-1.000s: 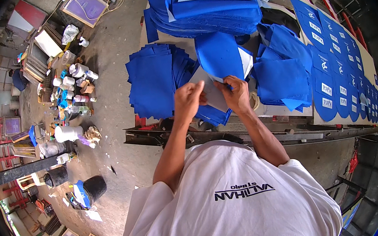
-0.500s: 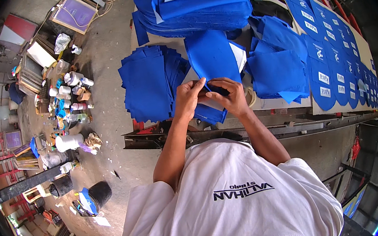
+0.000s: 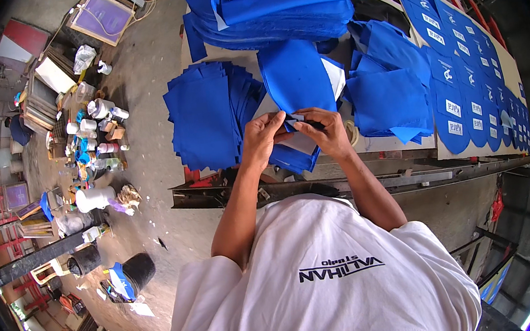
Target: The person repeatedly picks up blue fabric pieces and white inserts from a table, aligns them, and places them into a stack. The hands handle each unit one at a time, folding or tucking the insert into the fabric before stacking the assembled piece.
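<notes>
A long blue fabric panel (image 3: 298,78) with a rounded outline lies in front of me, its near edge between my two hands. My left hand (image 3: 264,134) pinches that edge between thumb and fingertips. Close beside it, my right hand (image 3: 324,130) is closed on the same edge, where a small grey corner of the underside turns up. To the left lies a fanned stack of blue fabric pieces (image 3: 202,117). On the right rests another loose pile of blue fabric pieces (image 3: 390,100). Under my hands, more blue fabric shows partly.
A tall stack of folded blue fabric (image 3: 275,19) stands at the back of the table. Printed blue panels (image 3: 453,81) lie in rows on a board at right. A metal rail (image 3: 408,179) runs along the near edge. Bottles, tubs (image 3: 95,198) and framed screens (image 3: 101,18) crowd the floor at left.
Both hands stay on the panel's near edge. The fingers have shifted slightly, and a small grey corner now shows turned up between them.
</notes>
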Available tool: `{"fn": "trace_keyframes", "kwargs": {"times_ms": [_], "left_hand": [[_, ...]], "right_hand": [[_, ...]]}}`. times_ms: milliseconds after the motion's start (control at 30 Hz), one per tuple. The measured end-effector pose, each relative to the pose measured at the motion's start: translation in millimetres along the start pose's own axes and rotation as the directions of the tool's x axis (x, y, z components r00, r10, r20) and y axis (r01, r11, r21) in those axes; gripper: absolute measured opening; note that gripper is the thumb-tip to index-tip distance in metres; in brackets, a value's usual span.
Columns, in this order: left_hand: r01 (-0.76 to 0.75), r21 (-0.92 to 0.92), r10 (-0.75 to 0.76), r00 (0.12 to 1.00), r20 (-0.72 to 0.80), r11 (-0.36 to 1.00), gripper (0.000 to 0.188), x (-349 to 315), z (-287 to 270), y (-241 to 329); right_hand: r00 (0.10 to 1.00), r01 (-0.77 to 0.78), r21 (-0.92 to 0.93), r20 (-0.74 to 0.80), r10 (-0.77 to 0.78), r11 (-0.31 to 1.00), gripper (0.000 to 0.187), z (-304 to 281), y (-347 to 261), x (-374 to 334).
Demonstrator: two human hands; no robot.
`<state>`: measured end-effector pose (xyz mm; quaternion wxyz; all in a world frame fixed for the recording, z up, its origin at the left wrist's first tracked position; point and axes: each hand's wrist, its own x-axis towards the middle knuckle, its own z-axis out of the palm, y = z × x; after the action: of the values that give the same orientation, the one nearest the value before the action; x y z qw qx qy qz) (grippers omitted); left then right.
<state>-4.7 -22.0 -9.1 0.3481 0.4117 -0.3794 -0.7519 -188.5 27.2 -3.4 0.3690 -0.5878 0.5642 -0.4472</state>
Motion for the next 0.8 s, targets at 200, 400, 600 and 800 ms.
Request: {"fn": "trace_keyframes", "kwargs": {"times_ms": [200,400,600,800], "left_hand": [[-0.028,-0.008,0.028,0.998,0.047,1.0,0.028,-0.3,-5.3,-4.8],[-0.063,-0.027,0.065,0.996,0.066,0.998,0.019,0.4,-11.2,-14.2],[-0.17,0.245,0.189,0.981,-0.054,0.954,0.018,2.0,-7.3,-5.5],[-0.159,0.371,0.308,0.87,-0.386,0.915,0.027,-6.0,-101.1,46.5]], "right_hand": [[0.999,0.026,0.018,-0.03,-0.025,1.0,0.027,4.3,4.5,0.9],[0.993,0.112,-0.104,-0.031,-0.116,0.988,0.029,9.6,-10.1,0.8],[0.958,0.077,-0.277,-0.245,-0.148,0.958,0.017,24.6,4.1,0.4],[0.932,-0.038,-0.255,-0.357,-0.058,0.966,0.016,10.8,12.3,7.0]]}}
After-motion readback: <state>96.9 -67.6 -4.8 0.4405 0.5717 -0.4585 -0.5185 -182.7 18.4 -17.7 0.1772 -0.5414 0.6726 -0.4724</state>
